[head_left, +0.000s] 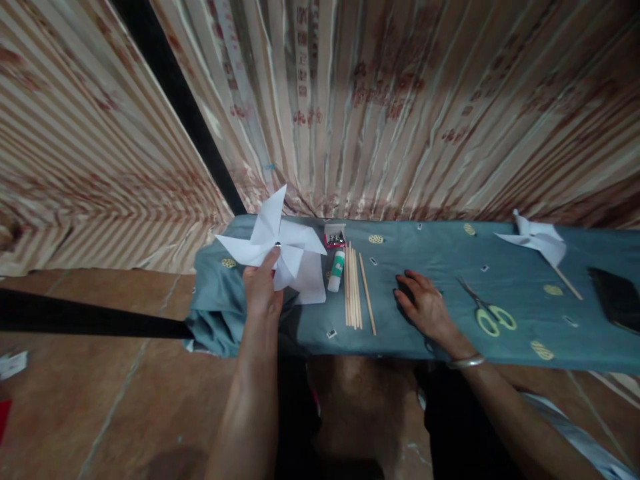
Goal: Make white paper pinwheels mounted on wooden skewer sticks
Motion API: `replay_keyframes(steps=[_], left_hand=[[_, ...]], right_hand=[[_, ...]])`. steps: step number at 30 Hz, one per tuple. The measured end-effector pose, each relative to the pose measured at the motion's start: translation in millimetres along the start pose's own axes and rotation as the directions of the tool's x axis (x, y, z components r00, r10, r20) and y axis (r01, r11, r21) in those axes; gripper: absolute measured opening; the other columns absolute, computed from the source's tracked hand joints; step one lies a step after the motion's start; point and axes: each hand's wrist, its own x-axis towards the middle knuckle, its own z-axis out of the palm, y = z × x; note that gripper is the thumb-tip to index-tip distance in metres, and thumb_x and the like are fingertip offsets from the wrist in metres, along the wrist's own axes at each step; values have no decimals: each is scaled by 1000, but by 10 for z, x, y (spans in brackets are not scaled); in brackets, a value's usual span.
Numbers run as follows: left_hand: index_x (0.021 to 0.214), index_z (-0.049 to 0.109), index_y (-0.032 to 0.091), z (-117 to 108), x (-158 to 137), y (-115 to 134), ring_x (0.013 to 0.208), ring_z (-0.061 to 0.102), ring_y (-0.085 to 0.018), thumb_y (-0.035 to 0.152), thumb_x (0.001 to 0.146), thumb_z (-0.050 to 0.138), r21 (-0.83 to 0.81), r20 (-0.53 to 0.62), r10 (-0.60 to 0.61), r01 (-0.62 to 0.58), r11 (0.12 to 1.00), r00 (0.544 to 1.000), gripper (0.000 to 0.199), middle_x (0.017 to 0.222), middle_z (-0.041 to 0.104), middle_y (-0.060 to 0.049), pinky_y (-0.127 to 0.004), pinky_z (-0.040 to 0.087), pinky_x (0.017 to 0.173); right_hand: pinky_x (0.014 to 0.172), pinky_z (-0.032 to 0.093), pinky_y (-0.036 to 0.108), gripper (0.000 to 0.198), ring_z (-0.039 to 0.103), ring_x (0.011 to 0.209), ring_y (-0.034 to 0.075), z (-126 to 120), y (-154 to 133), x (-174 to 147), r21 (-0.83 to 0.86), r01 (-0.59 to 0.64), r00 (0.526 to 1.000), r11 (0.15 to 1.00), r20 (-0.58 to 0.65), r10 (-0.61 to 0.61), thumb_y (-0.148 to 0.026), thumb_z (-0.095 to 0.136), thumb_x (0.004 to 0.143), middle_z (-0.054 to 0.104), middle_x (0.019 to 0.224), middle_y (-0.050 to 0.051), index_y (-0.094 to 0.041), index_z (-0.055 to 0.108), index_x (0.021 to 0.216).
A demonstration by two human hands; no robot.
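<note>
My left hand (263,283) pinches a white paper pinwheel (270,227) at its centre, the thumb on a shiny metal pin. Under the pinwheel lies a stack of white paper (311,283). My right hand (425,305), with a silver bangle on the wrist, is low over the cloth, holding nothing visible, its fingers a little apart. Between my hands lie several thin wooden sticks (353,293), one stick (367,295) set slightly apart from the others. Beside them are a white and green glue stick (336,272) and a small open box of metal pins (335,237).
Yellow-handled scissors (487,313) lie right of my right hand. Farther right are a second pinwheel on a stick (537,240) and a dark flat object (615,298). A blue-grey cloth (415,241) covers the narrow table. A patterned curtain (350,133) hangs behind, with a black pole (185,107).
</note>
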Motion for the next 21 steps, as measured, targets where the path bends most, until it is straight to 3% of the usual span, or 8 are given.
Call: replay_keyframes(steps=[13,21], left_hand=[[87,74,14,-22,-28,-29,85,73,-19,15,61,80,-2,55,-2,2,1000,998,27,89,78,-7,-28,56,82],[83,73,15,61,-119,-104,82,73,-19,21,50,87,-10,107,-57,59,998,993,36,82,77,-4,-27,56,78]], right_hand=[[105,44,45,26,61,119,27,265,-391,572,242,-27,999,970,51,15,-28,50,87,67,124,14,-19,71,100],[104,43,48,24,57,123,32,328,-574,581,285,-170,984,943,-2,178,-41,66,80,65,124,15,-20,66,69]])
